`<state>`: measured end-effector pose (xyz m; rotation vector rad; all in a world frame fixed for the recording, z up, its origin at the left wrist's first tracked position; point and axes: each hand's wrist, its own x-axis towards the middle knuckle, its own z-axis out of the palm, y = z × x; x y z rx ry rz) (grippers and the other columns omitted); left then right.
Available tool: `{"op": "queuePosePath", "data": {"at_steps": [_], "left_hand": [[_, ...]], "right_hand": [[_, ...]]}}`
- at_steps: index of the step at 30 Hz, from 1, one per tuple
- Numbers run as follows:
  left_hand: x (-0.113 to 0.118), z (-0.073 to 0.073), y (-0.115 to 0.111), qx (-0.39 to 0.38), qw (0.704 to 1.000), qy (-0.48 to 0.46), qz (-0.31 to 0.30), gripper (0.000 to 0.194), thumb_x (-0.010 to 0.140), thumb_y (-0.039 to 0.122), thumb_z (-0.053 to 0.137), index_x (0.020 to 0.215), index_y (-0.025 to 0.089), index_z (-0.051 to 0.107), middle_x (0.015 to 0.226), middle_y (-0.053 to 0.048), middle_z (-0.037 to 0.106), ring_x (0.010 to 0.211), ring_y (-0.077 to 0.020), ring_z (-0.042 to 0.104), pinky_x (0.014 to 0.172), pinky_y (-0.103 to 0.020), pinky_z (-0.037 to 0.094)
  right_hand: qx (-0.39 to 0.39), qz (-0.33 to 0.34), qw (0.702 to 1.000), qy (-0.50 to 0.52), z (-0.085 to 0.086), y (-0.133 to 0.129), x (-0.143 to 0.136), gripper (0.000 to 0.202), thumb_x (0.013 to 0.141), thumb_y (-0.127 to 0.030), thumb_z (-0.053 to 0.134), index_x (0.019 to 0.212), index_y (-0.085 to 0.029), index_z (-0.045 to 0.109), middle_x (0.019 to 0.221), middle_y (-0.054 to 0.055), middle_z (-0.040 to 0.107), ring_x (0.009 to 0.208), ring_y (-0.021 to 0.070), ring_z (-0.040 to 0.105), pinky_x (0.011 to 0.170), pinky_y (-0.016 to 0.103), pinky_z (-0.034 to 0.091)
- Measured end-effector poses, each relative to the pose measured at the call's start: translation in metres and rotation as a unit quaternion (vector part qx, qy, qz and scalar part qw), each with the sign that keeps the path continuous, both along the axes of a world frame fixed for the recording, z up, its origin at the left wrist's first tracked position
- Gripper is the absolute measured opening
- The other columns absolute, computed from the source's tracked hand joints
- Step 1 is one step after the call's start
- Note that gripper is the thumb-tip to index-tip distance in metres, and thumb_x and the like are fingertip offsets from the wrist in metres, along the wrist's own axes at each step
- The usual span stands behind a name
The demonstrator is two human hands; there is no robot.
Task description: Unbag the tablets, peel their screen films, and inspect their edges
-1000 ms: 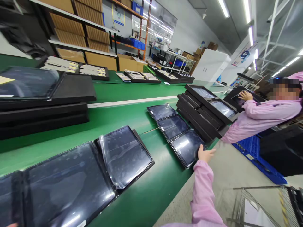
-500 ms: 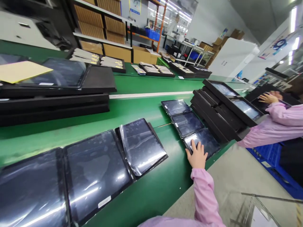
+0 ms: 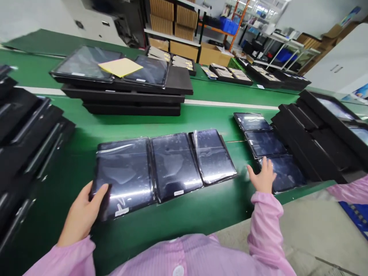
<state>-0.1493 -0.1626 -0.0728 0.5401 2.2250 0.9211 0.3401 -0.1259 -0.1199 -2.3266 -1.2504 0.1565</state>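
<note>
Three dark tablet screens in clear film lie side by side on the green bench in front of me. My left hand (image 3: 86,209) grips the left edge of the leftmost tablet screen (image 3: 125,172), thumb on top and fingers at its rim. The middle tablet screen (image 3: 175,165) carries a white label; loose, wrinkled film covers the right tablet screen (image 3: 214,157). My right hand (image 3: 263,177) is open, fingers spread, by the left edge of the nearest screen (image 3: 286,174) in a second row of three. Whether it touches that screen I cannot tell.
Black foam trays (image 3: 313,145) are stacked at right, beside another person's pink sleeve (image 3: 349,189). More trays stand at left (image 3: 25,126). Behind, a tray stack (image 3: 129,109) bears screens and a yellow sheet (image 3: 120,67). Trays of small parts (image 3: 230,73) line the far side.
The view has swung left. My left hand has come into view at the leftmost screen. My right hand has shifted from on top of the nearest right-row screen to its left edge.
</note>
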Motion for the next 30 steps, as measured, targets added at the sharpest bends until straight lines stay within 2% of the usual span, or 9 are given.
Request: {"op": "queuePosePath", "data": {"at_steps": [2, 4, 9, 15, 19, 23, 27, 29, 30], "left_hand": [[0.000, -0.003, -0.011, 0.015, 1.000, -0.021, 0.001, 0.033, 0.092, 0.023, 0.069, 0.124, 0.017, 0.070, 0.124, 0.000, 0.077, 0.129, -0.0276, 0.067, 0.119, -0.038, 0.045], [0.000, -0.007, -0.021, 0.022, 0.999, -0.025, -0.007, 0.045, 0.094, 0.026, 0.066, 0.138, 0.014, 0.065, 0.140, -0.003, 0.072, 0.139, -0.0287, 0.061, 0.122, -0.037, 0.041], [-0.007, -0.029, -0.025, 0.054, 0.998, 0.016, -0.024, 0.057, 0.088, 0.036, 0.071, 0.141, 0.015, 0.066, 0.138, -0.004, 0.074, 0.141, -0.0321, 0.059, 0.125, -0.043, 0.040], [-0.024, -0.055, -0.016, 0.106, 0.992, 0.023, -0.059, 0.067, 0.077, 0.044, 0.071, 0.138, 0.017, 0.070, 0.141, -0.008, 0.072, 0.139, -0.0327, 0.062, 0.122, -0.042, 0.047], [-0.027, -0.060, -0.024, 0.121, 0.990, 0.025, -0.068, 0.073, 0.071, 0.049, 0.071, 0.137, 0.017, 0.070, 0.141, -0.009, 0.072, 0.138, -0.0332, 0.063, 0.120, -0.042, 0.049], [-0.025, -0.064, -0.033, 0.116, 0.990, 0.019, -0.080, 0.081, 0.070, 0.056, 0.070, 0.139, 0.013, 0.068, 0.144, -0.013, 0.070, 0.139, -0.0346, 0.062, 0.122, -0.044, 0.046], [-0.028, -0.069, -0.040, 0.101, 0.991, -0.001, -0.089, 0.084, 0.072, 0.059, 0.068, 0.144, 0.014, 0.063, 0.154, -0.015, 0.062, 0.146, -0.0339, 0.055, 0.126, -0.046, 0.041], [-0.033, -0.072, -0.047, 0.095, 0.991, -0.020, -0.092, 0.086, 0.074, 0.059, 0.068, 0.148, 0.016, 0.059, 0.154, -0.015, 0.061, 0.145, -0.0335, 0.057, 0.122, -0.047, 0.046], [-0.036, -0.074, -0.052, 0.095, 0.990, -0.023, -0.098, 0.085, 0.075, 0.058, 0.069, 0.149, 0.017, 0.058, 0.152, -0.016, 0.063, 0.141, -0.0334, 0.061, 0.118, -0.047, 0.050]], "right_hand": [[0.005, 0.047, 0.998, 0.041, -0.009, 0.013, -0.028, 0.074, 0.085, -0.044, 0.070, 0.150, -0.014, 0.055, 0.160, 0.020, 0.052, 0.152, 0.0348, 0.044, 0.126, 0.053, 0.033], [0.004, 0.073, 0.994, 0.080, -0.019, 0.024, -0.054, 0.062, 0.084, -0.048, 0.072, 0.139, -0.018, 0.066, 0.147, 0.016, 0.066, 0.139, 0.0318, 0.059, 0.119, 0.044, 0.044], [0.027, 0.050, 0.989, 0.134, -0.029, 0.027, -0.084, 0.069, 0.074, -0.059, 0.076, 0.132, -0.021, 0.071, 0.137, 0.015, 0.072, 0.128, 0.0375, 0.065, 0.114, 0.053, 0.048], [0.080, 0.048, 0.975, 0.202, -0.020, 0.014, -0.081, 0.083, 0.061, -0.068, 0.073, 0.124, -0.013, 0.073, 0.128, 0.020, 0.075, 0.123, 0.0395, 0.068, 0.112, 0.056, 0.050], [0.094, 0.050, 0.967, 0.233, -0.014, 0.005, -0.077, 0.074, 0.060, -0.068, 0.073, 0.112, -0.016, 0.074, 0.117, 0.017, 0.079, 0.116, 0.0352, 0.073, 0.105, 0.051, 0.057], [0.071, 0.046, 0.976, 0.201, -0.002, 0.002, -0.067, 0.062, 0.057, -0.070, 0.073, 0.092, -0.019, 0.072, 0.101, 0.017, 0.079, 0.111, 0.0402, 0.075, 0.099, 0.057, 0.060], [0.028, 0.063, 0.989, 0.131, 0.016, 0.025, -0.075, 0.053, 0.060, -0.061, 0.079, 0.093, -0.020, 0.072, 0.111, 0.022, 0.078, 0.121, 0.0476, 0.069, 0.104, 0.064, 0.055], [0.016, 0.117, 0.990, 0.074, 0.026, 0.048, -0.100, 0.056, 0.066, -0.057, 0.078, 0.106, -0.018, 0.073, 0.128, 0.024, 0.074, 0.131, 0.0481, 0.063, 0.112, 0.065, 0.049], [0.006, 0.184, 0.983, 0.022, 0.029, 0.060, -0.119, 0.058, 0.072, -0.055, 0.074, 0.114, -0.016, 0.072, 0.134, 0.026, 0.071, 0.132, 0.0480, 0.063, 0.114, 0.065, 0.048]]}}
